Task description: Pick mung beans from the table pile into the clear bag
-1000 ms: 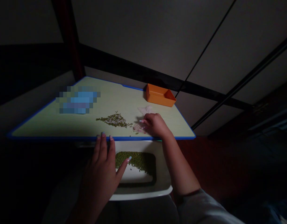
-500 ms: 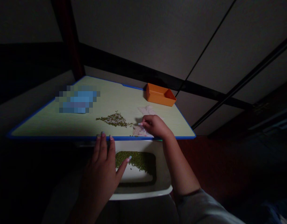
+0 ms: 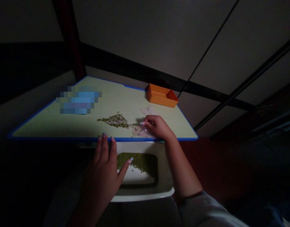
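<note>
My left hand (image 3: 102,176) is spread flat, its fingertips at the blue front edge of the table and its thumb stretched out over the tub below. My right hand (image 3: 156,126) is closed in a pinch just above the tabletop; whatever lies between its fingertips is too small or hidden to make out. Beneath it lies a thin, crumpled, see-through plastic piece (image 3: 142,131) with pinkish marks and a few dark bits. Left of that hand, small green beans (image 3: 116,120) are scattered in a loose patch. More green beans (image 3: 140,160) lie in the white tub (image 3: 145,197) under the edge.
An orange open box (image 3: 162,96) stands at the table's back right. Another crumpled clear plastic piece (image 3: 147,110) lies in front of it. A blurred-out blue item (image 3: 81,102) rests on the left of the pale table (image 3: 48,127). Cabinet panels (image 3: 145,37) rise close behind.
My right hand has shifted very slightly away from me, still pinched. The plastic under it has moved a little, and fewer beans show by the front edge. My left hand stays put.
</note>
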The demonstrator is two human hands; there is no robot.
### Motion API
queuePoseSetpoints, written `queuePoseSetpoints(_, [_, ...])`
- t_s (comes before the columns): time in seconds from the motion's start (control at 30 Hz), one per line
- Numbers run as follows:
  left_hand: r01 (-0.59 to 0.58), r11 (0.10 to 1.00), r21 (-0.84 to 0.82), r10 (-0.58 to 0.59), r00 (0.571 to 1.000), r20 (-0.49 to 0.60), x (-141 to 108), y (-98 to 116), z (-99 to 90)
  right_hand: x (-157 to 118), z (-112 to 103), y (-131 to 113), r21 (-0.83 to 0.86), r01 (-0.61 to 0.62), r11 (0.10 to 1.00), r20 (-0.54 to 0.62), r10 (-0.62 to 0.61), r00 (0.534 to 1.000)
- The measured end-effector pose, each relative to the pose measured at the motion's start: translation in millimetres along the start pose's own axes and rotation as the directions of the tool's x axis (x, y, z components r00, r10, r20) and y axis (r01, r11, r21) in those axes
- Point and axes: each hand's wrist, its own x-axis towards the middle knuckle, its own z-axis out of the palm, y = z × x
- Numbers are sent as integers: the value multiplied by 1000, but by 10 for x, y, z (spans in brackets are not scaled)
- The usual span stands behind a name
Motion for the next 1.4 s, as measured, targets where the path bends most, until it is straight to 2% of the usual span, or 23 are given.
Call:
queuePoseSetpoints(0.13, [-5, 1000, -27, 5, 1000, -15, 3, -1, 8, 26, 17, 4, -132, 22, 991, -1, -22, 1000])
queuePoseSetpoints(0.27, [-1, 999, -45, 0, 1000, -19, -3, -3, 17, 43, 43, -24, -165, 34, 986, 21, -31, 999])
queuePoseSetpoints(0.47, [-1, 1000, -18, 1, 1000, -12, -2, 0, 7, 59, 84, -62, -143, 66, 988, 39, -61, 997])
queuePoseSetpoints(0.6, [-9, 1000, -1, 9, 1000, -10, 1, -5, 7, 52, 81, -73, -54, 76, 996, 71, -73, 995])
queuePoseSetpoints(0.83, [-9, 1000, -8, 8, 1000, -15, 1, 0, 11, 2, -19, 20, -26, -17, 1000, -21, 16, 1000])
queuePoseSetpoints(0.93, [-7, 1000, -2, 7, 1000, -16, 0, 0, 4, -13, -31, 41, -9, -48, 999, -13, 48, 999])
queuePoseSetpoints(1.03, [-12, 1000, 7, 12, 1000, -21, -9, -9, 10, -6, 5, 7, 5, -30, 1000, 16, 30, 999])
queuePoseSetpoints(1.2, [-16, 1000, 20, 17, 1000, -26, -17, -16, 30, 21, 50, -63, -124, -3, 992, 56, 10, 998])
queuePoseSetpoints(1.4, [-13, 1000, 5, 13, 1000, -22, -6, -14, 20, -1, -53, -49, -309, -81, 948, 35, 96, 995])
